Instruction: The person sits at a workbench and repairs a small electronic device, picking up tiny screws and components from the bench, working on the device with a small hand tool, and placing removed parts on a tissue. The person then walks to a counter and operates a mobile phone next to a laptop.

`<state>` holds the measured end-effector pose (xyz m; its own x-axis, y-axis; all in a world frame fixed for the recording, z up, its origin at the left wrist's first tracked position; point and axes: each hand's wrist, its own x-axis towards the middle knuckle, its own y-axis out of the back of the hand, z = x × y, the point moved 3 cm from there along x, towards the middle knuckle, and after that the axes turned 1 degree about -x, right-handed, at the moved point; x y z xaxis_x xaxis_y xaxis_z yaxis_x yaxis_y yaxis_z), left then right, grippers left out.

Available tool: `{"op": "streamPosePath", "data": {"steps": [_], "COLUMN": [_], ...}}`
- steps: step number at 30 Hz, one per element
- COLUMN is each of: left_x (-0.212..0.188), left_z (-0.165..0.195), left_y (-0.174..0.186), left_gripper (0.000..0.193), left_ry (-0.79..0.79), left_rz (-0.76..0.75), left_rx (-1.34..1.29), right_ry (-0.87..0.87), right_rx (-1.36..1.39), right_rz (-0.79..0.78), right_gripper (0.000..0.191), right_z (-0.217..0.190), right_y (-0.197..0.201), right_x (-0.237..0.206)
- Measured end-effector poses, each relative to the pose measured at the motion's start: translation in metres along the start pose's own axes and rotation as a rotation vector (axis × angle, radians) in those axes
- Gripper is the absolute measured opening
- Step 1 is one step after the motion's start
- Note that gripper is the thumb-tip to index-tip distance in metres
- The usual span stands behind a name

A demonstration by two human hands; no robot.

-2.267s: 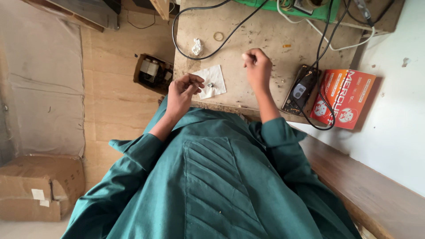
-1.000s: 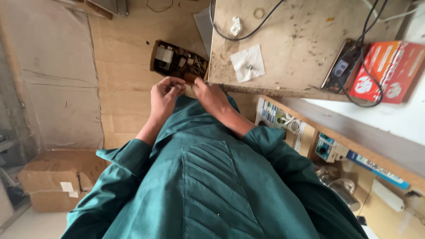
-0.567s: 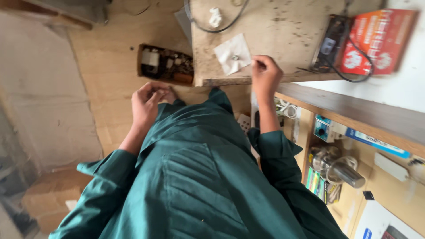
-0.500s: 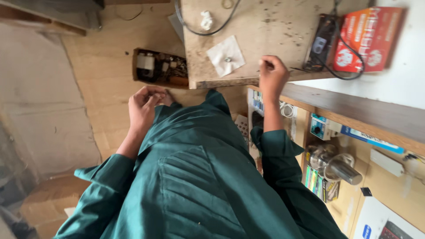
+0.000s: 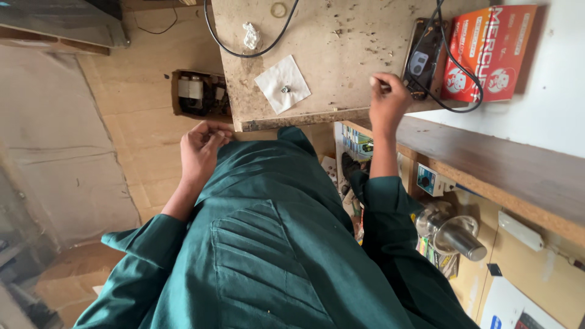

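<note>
Your right hand (image 5: 389, 102) rested on the near right part of the worn wooden tabletop (image 5: 341, 49), fingers curled and pinched together; whether they held anything could not be told. Just right of it lay one black device (image 5: 421, 58) with one black cable looping off it, and beyond that one red-and-orange box (image 5: 487, 52). Your left hand (image 5: 200, 149) hung below the table's near edge, close to your green tunic (image 5: 274, 244), fingers loosely curled; what it held, if anything, was hidden. On the tabletop between the hands lay one white paper square (image 5: 281, 83) carrying one small dark part (image 5: 284, 89). Farther off sat one crumpled white scrap (image 5: 250, 35).
</note>
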<state>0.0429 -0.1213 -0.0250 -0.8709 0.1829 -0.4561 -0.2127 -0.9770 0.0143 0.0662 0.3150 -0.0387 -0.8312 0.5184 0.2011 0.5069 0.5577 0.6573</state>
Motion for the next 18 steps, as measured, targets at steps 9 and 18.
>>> {"op": "streamPosePath", "data": {"steps": [9, 18], "left_x": [0.004, 0.004], "left_z": [0.021, 0.032], "left_y": [-0.050, -0.075], "left_gripper": [0.014, 0.013], "left_ry": [-0.049, -0.071], "left_rz": [0.004, 0.043], "left_rx": [0.045, 0.189], "right_ry": [0.181, 0.346], "right_rx": [0.073, -0.009], "right_rz": [-0.107, -0.168], "right_gripper": [0.010, 0.015], "right_z": [-0.034, -0.040], "right_y": [-0.071, -0.081], "right_x": [0.075, 0.093]}}
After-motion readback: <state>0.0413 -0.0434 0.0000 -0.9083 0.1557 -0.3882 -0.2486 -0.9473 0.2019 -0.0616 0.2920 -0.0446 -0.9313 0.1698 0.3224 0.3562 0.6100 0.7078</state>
